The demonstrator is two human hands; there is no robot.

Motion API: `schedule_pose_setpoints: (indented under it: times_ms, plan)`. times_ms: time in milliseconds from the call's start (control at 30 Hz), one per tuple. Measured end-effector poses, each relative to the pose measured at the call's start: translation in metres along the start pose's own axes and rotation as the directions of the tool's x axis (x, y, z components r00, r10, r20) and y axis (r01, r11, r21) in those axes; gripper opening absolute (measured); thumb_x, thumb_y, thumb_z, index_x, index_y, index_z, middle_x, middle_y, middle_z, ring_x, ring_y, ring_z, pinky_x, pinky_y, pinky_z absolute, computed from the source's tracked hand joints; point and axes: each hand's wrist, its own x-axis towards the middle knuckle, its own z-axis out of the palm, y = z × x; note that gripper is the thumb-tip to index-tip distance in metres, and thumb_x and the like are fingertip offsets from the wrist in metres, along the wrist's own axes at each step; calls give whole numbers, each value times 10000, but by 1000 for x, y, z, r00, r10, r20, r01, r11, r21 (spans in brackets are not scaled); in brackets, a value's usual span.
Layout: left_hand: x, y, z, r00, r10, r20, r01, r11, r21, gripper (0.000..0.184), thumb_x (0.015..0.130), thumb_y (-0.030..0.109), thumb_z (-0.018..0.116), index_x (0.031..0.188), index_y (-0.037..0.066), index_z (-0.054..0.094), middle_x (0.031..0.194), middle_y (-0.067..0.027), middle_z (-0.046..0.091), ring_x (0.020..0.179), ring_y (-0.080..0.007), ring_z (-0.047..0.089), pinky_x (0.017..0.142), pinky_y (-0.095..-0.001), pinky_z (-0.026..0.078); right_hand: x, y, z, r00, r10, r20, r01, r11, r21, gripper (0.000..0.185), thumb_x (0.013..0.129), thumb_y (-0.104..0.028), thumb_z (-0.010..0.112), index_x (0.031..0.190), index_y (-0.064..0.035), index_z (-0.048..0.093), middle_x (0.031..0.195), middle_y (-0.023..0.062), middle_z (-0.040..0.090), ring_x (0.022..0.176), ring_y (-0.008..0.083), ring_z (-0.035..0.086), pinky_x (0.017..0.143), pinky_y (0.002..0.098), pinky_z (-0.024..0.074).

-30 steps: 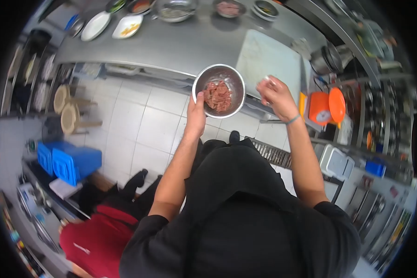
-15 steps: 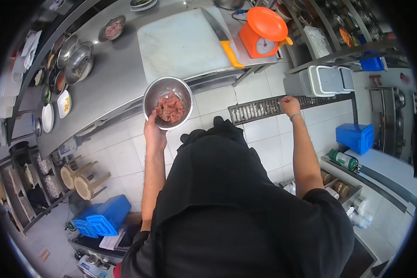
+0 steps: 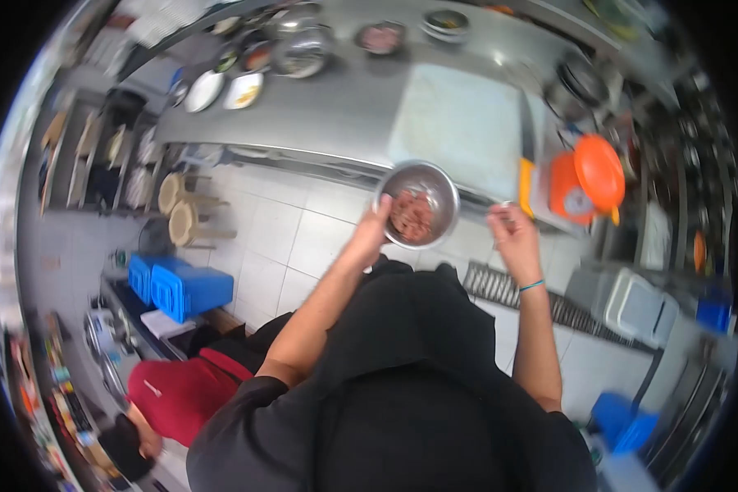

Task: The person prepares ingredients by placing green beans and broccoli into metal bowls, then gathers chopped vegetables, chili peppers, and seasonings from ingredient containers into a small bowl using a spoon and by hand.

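Observation:
My left hand [image 3: 372,232] grips the near left rim of a round metal bowl [image 3: 441,182], thumb over the edge. Pieces of raw reddish meat [image 3: 412,216] lie in its bottom. The bowl is held in the air by the front edge of the counter, near a white cutting board [image 3: 457,123]. To the right of the bowl is my right hand [image 3: 517,234], its fingers curled inward and slightly blurred. A small pale glint shows at its fingertips; I cannot make out what it is. Just beyond that hand lies a knife with a yellow handle [image 3: 526,187].
An orange scale [image 3: 572,184] stands right of the board. Metal bowls [image 3: 302,53] and white dishes [image 3: 244,90] sit along the counter [image 3: 344,107]. Below are a floor grate [image 3: 492,283], stools [image 3: 190,223] and blue bins [image 3: 190,289]. A person in a red shirt [image 3: 184,389] is at lower left.
The view has swung left, so the counter appears further right and a person in red has come into sight. My right hand has moved closer to the bowl and knife. The left still holds the bowl.

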Motion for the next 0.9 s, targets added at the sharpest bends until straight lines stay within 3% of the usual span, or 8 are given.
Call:
schedule_pose_setpoints:
  times_ms: [67, 100, 167, 367, 467, 600, 700, 900]
  plan:
    - [-13, -3, 1, 994, 92, -67, -90, 996, 24, 669, 1058, 534, 417, 1548, 95, 288, 1454, -167, 483, 1247, -275, 575, 902, -484, 575, 9, -34, 54, 933, -318, 169, 338, 934, -112, 299, 896, -167, 731, 1156, -41, 654, 1150, 153, 661, 916, 243, 681, 771, 332, 562]
    - [-16, 2, 0, 990, 96, -103, -98, 995, -12, 649, 1067, 511, 410, 1545, 87, 297, 1452, -173, 483, 1257, -273, 562, 937, -473, 555, 9, -67, 77, 942, -158, 296, 238, 937, -258, 428, 863, -236, 759, 1218, -36, 626, 1217, 178, 623, 1017, 331, 669, 828, 390, 567]
    - [-9, 10, -8, 973, 189, -136, -196, 980, -43, 602, 1086, 457, 397, 1534, 63, 320, 1444, -181, 488, 1283, -266, 529, 1022, -433, 492, 28, -77, 124, 872, -286, 397, 446, 799, -404, 589, 837, -337, 774, 1272, 3, 570, 1323, 225, 547, 1121, 439, 611, 926, 486, 522]
    - [5, 38, -101, 940, 282, -192, -300, 951, -72, 482, 1110, 343, 378, 1477, 30, 387, 1347, -154, 547, 1263, -222, 512, 1078, -358, 404, 66, -78, 260, 659, -449, 604, 669, 716, -198, 269, 866, -133, 675, 1107, -15, 668, 1176, 195, 629, 1033, 401, 635, 882, 451, 529]
    - [7, 50, -166, 969, 156, -190, -174, 981, -82, 491, 1105, 376, 375, 1476, 54, 376, 1318, -139, 564, 1240, -229, 545, 988, -421, 505, 91, -98, 320, 528, -196, 827, 673, 691, -266, 214, 877, -105, 651, 1074, -31, 687, 1066, 180, 660, 968, 382, 653, 824, 444, 531]
    - [6, 76, -252, 979, 61, -197, -91, 985, -146, 582, 1075, 493, 384, 1500, 100, 324, 1347, -135, 566, 1240, -288, 575, 832, -534, 595, 108, -145, 403, 631, -73, 773, 474, 824, -309, 185, 920, -119, 642, 1070, -17, 679, 1020, 174, 659, 908, 363, 670, 794, 443, 529]
    - [9, 98, -310, 955, 73, -287, -122, 980, -159, 650, 1047, 550, 418, 1506, 99, 331, 1416, -154, 540, 1161, -303, 637, 851, -528, 589, 127, -140, 461, 488, -560, 670, 819, 559, -130, 185, 908, -155, 671, 1066, -59, 682, 1103, 151, 686, 1009, 361, 679, 865, 432, 545]
    - [26, 114, -366, 972, 109, -208, -151, 968, -198, 591, 1071, 475, 418, 1487, 59, 359, 1382, -179, 555, 1184, -310, 626, 829, -507, 605, 136, -182, 497, 461, -73, 884, 771, 527, -359, 255, 851, -189, 620, 1064, -91, 718, 1231, 167, 666, 982, 341, 691, 838, 416, 556]
